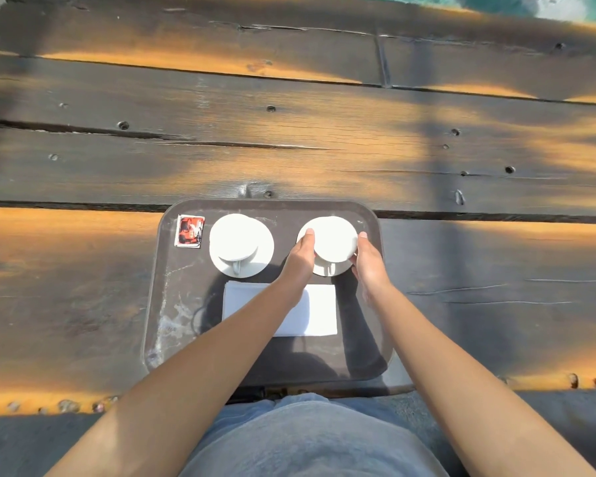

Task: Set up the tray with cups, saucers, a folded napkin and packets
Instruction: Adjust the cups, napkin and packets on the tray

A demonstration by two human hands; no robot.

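A dark tray (pixel 172 304) lies at the near edge of a wooden table. On its far left corner sits a red packet (pixel 189 231). Beside the packet a white cup (pixel 234 237) stands on a white saucer (pixel 265 251), handle towards me. On the far right stands a second white cup (pixel 334 241) on its saucer (pixel 322 270). My left hand (pixel 301 256) presses against that cup's left side and my right hand (pixel 369 261) against its right side. A folded white napkin (pixel 320 309) lies in the tray's middle, partly covered by my left forearm.
The table is made of dark weathered wooden planks (pixel 289 142) with gaps and screw holes, patched with sunlight. Its near edge runs just behind the tray. My lap in blue jeans (pixel 307 438) fills the bottom of the view.
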